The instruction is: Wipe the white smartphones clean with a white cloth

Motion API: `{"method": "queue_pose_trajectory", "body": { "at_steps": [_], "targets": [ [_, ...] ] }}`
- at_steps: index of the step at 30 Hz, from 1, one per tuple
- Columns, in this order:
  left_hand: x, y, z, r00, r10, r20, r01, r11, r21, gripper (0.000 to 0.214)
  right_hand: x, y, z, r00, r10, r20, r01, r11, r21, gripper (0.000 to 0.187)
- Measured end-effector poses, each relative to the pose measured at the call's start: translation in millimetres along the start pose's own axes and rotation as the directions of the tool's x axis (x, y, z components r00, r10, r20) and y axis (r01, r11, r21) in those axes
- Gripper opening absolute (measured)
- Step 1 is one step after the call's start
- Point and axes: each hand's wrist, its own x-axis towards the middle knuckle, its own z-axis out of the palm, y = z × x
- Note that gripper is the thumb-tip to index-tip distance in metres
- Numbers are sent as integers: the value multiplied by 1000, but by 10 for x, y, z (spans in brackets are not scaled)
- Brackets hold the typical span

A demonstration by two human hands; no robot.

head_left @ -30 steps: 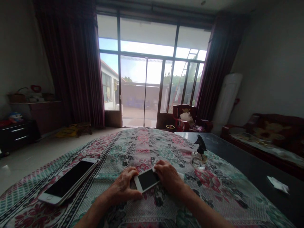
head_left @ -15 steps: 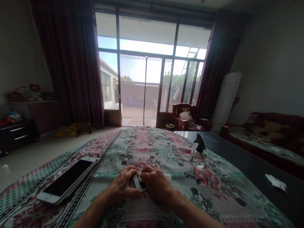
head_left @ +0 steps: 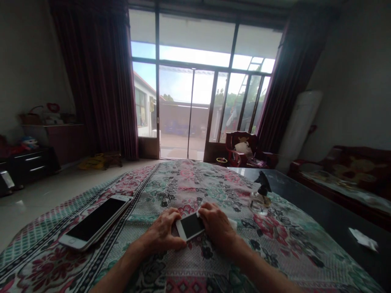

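A small white phone [head_left: 192, 226] with a dark screen lies on the patterned tablecloth [head_left: 186, 179] in front of me. My left hand [head_left: 165, 230] grips its left end, thumb at the near edge and fingers at the far edge. My right hand [head_left: 217, 224] rests at the phone's right end with its fingers pressed together on a white wipe, perhaps a tissue [head_left: 233, 224]. Part of the wipe sticks out past the hand, and a bit shows at the fingertips. The phone's right end is hidden under those fingers.
A larger white phone [head_left: 96, 221] lies at the left. A clear spray bottle [head_left: 261, 199] with a black head stands at the right. Crumpled white paper [head_left: 363, 239] lies on the dark tabletop [head_left: 332, 228]. Beyond are a wooden chair [head_left: 240, 148] and glass doors.
My right hand has slid right along the phone, uncovering much of its screen. My left hand keeps its grip on the left end. The whole view has shifted slightly.
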Motion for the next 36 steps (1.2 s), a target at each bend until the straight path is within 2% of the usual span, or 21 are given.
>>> {"method": "queue_pose_trajectory", "body": {
  "at_steps": [3, 6, 10, 12, 16, 21, 25, 32, 36],
  "targets": [
    [7, -5, 10, 1000, -5, -5, 5, 1000, -3, 51, -7, -148, 81, 995, -100, 22, 99, 994, 48, 24],
    [15, 3, 12, 1000, 0, -7, 0, 1000, -2, 47, -17, -246, 148, 971, -237, 41, 232, 967, 103, 22],
    [10, 26, 5, 1000, 12, -7, -12, 1000, 5, 45, -39, -196, 143, 943, -334, 15, 326, 929, 177, 21],
    [2, 31, 5, 1000, 10, -6, -10, 1000, 15, 46, -47, -115, 101, 953, -304, 2, 298, 935, 192, 23],
    [-8, 17, 14, 1000, 7, -15, -6, 1000, 26, 50, -39, 57, 9, 990, -143, -4, 142, 978, 154, 25],
    [0, 27, 8, 1000, -14, -6, 14, 1000, 13, 51, -14, 184, -21, 999, -4, -45, 7, 998, 62, 24],
    [3, 26, -1, 1000, -22, -2, 22, 1000, 6, 56, -48, 163, -9, 998, -25, -54, 28, 998, 60, 24],
    [-7, -72, 25, 1000, 16, -2, -16, 1000, -7, 56, -280, 22, 23, 984, -165, -62, 174, 971, 163, 25],
    [-10, -81, 26, 1000, 29, 1, -29, 1000, -4, 54, -304, 76, 23, 988, -139, -71, 149, 972, 180, 26]
  ]
}}
